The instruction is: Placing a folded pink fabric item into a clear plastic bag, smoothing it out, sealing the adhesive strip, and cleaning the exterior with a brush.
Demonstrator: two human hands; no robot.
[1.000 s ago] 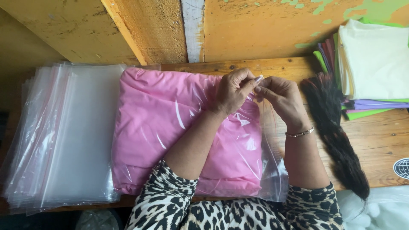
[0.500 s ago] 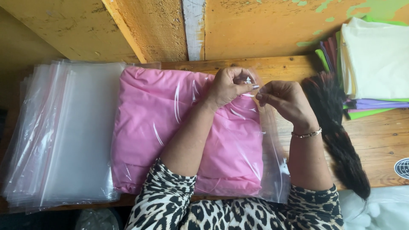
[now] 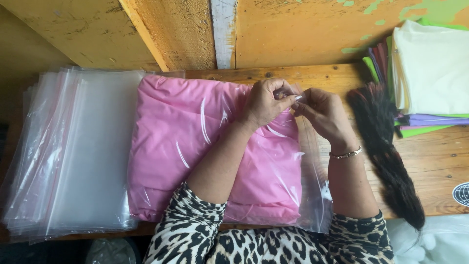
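Pink folded fabric (image 3: 195, 146) lay inside a clear zip bag (image 3: 312, 195) on our wooden table (image 3: 439, 161), its open end running away from us on the right. Our left hand (image 3: 264, 102) and right hand (image 3: 322, 115) met at its far corner, fingertips pinching the zip strip, stacked empty bags (image 3: 73, 151) to the left.

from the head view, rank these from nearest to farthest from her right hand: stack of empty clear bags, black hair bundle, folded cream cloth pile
Measured from the right hand:
1. Black hair bundle, lying on the wooden table just to its right.
2. Folded cream cloth pile, farther right, at the table's top corner.
3. Stack of empty clear bags, far left, beyond the bagged pink cloth.
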